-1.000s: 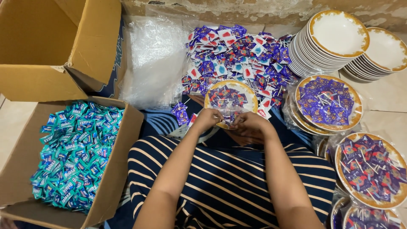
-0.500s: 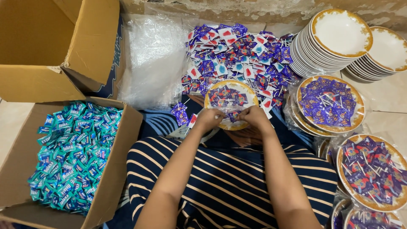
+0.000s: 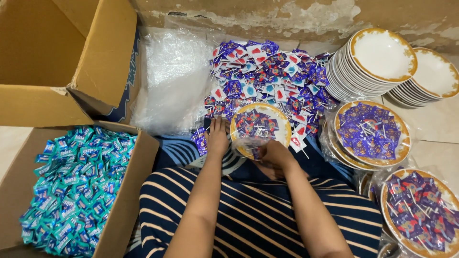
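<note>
A gold-rimmed plate (image 3: 284, 125) filled with purple-wrapped lollipops sits in a clear plastic bag in front of my lap. My right hand (image 3: 276, 154) pinches the bag's loose plastic at the plate's near edge. My left hand (image 3: 217, 138) rests flat beside the plate's left rim, fingers pointing away, close to a few loose purple lollipops (image 3: 199, 139). Behind the plate lies a big heap of purple, white and blue wrapped lollipops (image 3: 267, 79).
Two stacks of empty gold-rimmed plates (image 3: 377, 62) stand at the back right. Bagged, filled plates (image 3: 370, 134) pile up on the right. A cardboard box of teal candy packets (image 3: 71, 186) is at my left, an open box (image 3: 52, 67) behind it, clear plastic bags (image 3: 172, 81) between.
My hands have come apart. The left moved out to the plate's left side and lies flat. The right stays at the near edge, holding the bag.
</note>
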